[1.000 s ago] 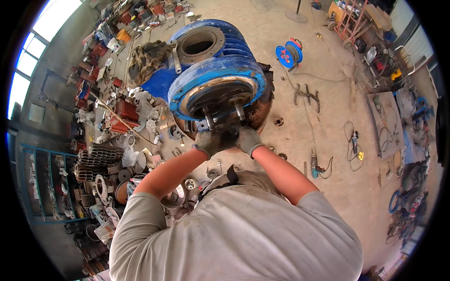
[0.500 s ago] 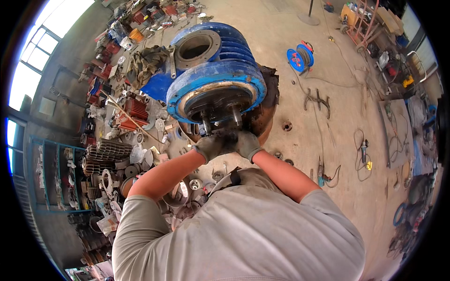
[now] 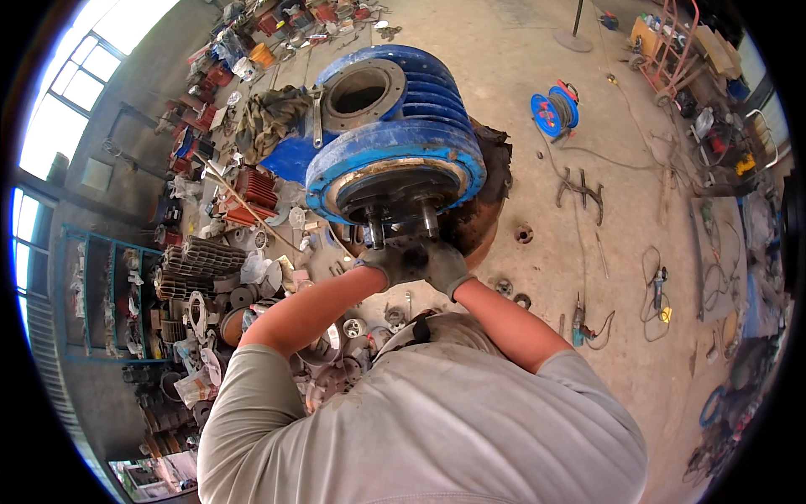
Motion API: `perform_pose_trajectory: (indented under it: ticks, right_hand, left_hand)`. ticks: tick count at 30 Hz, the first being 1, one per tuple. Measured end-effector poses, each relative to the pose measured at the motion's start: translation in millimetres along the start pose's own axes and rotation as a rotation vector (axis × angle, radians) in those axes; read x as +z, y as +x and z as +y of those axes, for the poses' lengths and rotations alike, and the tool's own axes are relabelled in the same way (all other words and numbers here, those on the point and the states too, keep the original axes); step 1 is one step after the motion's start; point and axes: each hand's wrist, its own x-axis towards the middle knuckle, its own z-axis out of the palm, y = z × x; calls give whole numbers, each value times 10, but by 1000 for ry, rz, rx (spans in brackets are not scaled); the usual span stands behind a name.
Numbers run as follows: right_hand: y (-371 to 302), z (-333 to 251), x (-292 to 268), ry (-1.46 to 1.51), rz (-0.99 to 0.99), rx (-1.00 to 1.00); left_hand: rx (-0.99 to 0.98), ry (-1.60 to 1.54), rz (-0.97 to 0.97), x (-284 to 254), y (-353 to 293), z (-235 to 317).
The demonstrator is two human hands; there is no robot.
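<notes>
A big blue ribbed machine housing [image 3: 437, 97] stands in front of me with a round flanged opening on top. Two bright metal shafts stick out of its dark, greasy near face; the right shaft [image 3: 430, 218] is the clearer one. Just below the shaft ends, my left hand [image 3: 388, 265] and my right hand [image 3: 445, 267], both in dirty grey gloves, are closed on a dark greasy part [image 3: 416, 257] between them. Its kind is hard to make out, and the gloves hide much of it. A wrench [image 3: 317, 118] lies on the housing beside the opening.
A crumpled cloth [image 3: 270, 118] lies left of the housing. On the floor to the right are a blue cable reel [image 3: 554, 111], a gear puller [image 3: 581, 195], a drill [image 3: 578, 323] and a grinder [image 3: 659, 286] with cords. Motor parts [image 3: 201, 265] crowd the left side.
The whole view has shifted slightly, with the housing now a little further right. My hands stay together on the dark part below the shafts, which now shows more between the gloves.
</notes>
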Motion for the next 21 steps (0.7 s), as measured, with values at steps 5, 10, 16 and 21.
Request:
perform_pose_trajectory:
  ticks: [5,10,16,21]
  right_hand:
    - [-10,-57,-153,11,-59,25]
    - [6,25,-77,35,-19,-7]
    - [25,79,-22,21,-103,-2]
    - [16,-9,-100,-84,-165,100]
  left_hand:
    - [131,267,58,-283,-170,186]
    - [436,332,107,-322,-166,6]
    - [157,233,-110,-503,-96,235]
    - [97,230,33,-209,-98,141]
